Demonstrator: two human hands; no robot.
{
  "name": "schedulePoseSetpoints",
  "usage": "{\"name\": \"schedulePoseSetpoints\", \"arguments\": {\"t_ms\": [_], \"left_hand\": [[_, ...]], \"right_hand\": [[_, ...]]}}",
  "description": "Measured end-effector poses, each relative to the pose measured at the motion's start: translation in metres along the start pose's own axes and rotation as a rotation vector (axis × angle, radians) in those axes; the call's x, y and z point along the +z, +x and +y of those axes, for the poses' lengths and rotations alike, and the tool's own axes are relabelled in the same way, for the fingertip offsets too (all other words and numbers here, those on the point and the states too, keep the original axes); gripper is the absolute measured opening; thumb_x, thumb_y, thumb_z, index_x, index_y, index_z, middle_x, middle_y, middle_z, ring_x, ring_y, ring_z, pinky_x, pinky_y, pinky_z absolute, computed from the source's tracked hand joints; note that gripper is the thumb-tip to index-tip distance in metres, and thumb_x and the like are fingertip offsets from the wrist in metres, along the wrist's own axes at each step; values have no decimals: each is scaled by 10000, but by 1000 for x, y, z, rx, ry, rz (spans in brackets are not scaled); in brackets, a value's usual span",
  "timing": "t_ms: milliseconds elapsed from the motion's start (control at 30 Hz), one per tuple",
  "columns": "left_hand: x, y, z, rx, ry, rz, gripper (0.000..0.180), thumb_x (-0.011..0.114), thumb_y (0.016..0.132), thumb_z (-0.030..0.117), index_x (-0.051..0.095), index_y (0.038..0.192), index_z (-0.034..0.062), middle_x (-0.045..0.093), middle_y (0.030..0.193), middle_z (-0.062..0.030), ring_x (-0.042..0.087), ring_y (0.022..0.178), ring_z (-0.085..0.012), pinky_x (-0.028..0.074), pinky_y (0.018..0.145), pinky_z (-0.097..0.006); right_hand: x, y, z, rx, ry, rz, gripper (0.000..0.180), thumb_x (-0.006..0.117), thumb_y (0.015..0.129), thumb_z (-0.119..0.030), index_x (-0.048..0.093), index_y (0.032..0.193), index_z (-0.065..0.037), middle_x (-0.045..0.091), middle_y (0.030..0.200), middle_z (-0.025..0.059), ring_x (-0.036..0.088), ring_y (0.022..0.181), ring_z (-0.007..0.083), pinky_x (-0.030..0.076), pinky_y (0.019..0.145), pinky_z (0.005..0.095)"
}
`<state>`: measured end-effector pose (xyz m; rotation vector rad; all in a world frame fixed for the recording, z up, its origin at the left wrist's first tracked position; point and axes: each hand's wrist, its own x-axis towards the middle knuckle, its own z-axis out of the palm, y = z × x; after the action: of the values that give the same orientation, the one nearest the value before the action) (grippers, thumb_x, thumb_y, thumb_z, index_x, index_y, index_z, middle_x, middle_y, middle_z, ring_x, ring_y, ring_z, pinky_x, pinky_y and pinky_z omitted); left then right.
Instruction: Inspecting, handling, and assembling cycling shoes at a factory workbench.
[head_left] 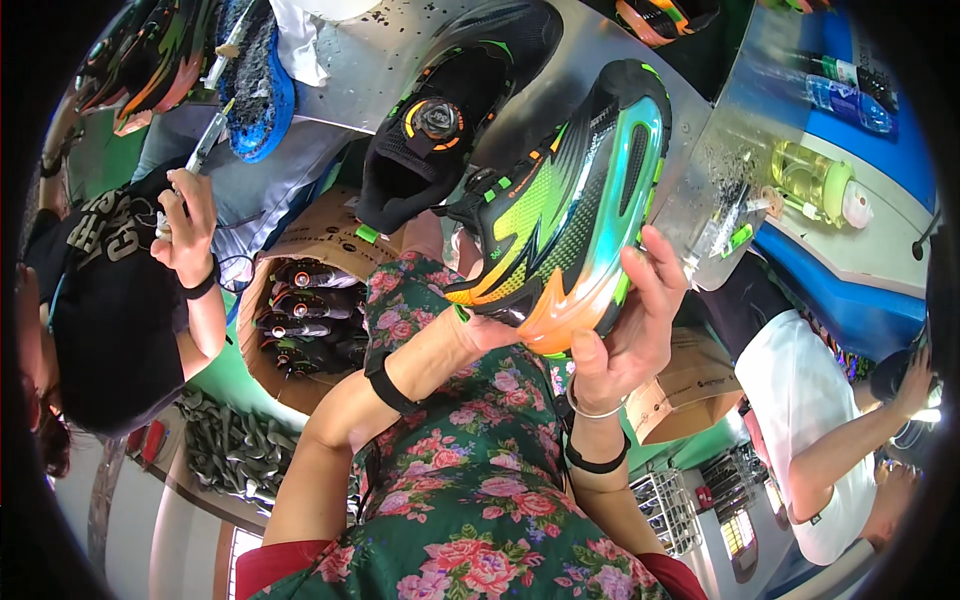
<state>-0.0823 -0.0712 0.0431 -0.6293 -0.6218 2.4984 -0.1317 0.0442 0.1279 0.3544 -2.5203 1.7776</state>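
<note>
Head view: nearest us, our floral garment (470, 470), both forearms rising over it toward the shared load, the multicolour shoe (575, 210). Shoe's up in the air in front of us, heel toward us, toe up and away to the right, side wall facing us, sole edge turned right. Heel-low tilt probably lets our hands carry the weight from beneath while that side stays in sight.

Left hand (488, 335): comes in diagonally, wrist fairly straight, goes under the heel end. Fingers hidden by the shoe, so can't tell how far they're curled; likely a support.

Right hand (640, 325): palm turned in, wrist upright, fingers spread and half-curled along the sole edge, thumb apart near the heel. Reads as a loose cradle, no tight wrap; probably steadying.

Beyond: black shoe (440, 125) with a dial, at the near edge of the metal table (350, 90), within easy reach, we'd guess. Lower left, cardboard box (325, 238) with shoes lined up in it, probably to save room.

Farther left, co-worker's hand (190, 225) with a slim tool (207, 140) near the blue tray (260, 148). Far right, bottle of yellowish liquid (805, 180) lying sideways in our view.
</note>
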Motion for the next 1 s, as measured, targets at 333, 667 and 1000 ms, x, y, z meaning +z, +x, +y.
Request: {"name": "schedulePoseSetpoints", "arguments": {"t_ms": [333, 667, 1000], "left_hand": [[-4, -2, 1, 45, 81, 268, 431, 502, 983, 288, 538, 1318, 18, 582, 1325, -140, 587, 1182, -244, 440, 1065, -402], [22, -10, 11, 91, 174, 155, 331, 530, 949, 232, 637, 1171, 11, 681, 1170, -123, 653, 1056, -220, 502, 963, -419], [84, 11, 34, 521, 1347, 365, 585, 624, 887, 104, 405, 1418, -10, 616, 1130, -62, 571, 957, -74, 476, 883, -260]], "right_hand": [[-1, 4, 1, 67, 33, 17, 663, 736, 809, -397, 553, 1285, 26, 414, 1390, 189, 446, 1254, 300, 357, 1053, 413], [-3, 11, 2, 258, 184, 133, 638, 676, 873, -421, 532, 1300, 31, 418, 1399, 171, 437, 1291, 266, 332, 1087, 397], [1, -18, 52, 553, 246, -4, 715, 670, 853, -189, 340, 1443, 44, 402, 1440, 172, 417, 1313, 249, 366, 1053, 382]]}}
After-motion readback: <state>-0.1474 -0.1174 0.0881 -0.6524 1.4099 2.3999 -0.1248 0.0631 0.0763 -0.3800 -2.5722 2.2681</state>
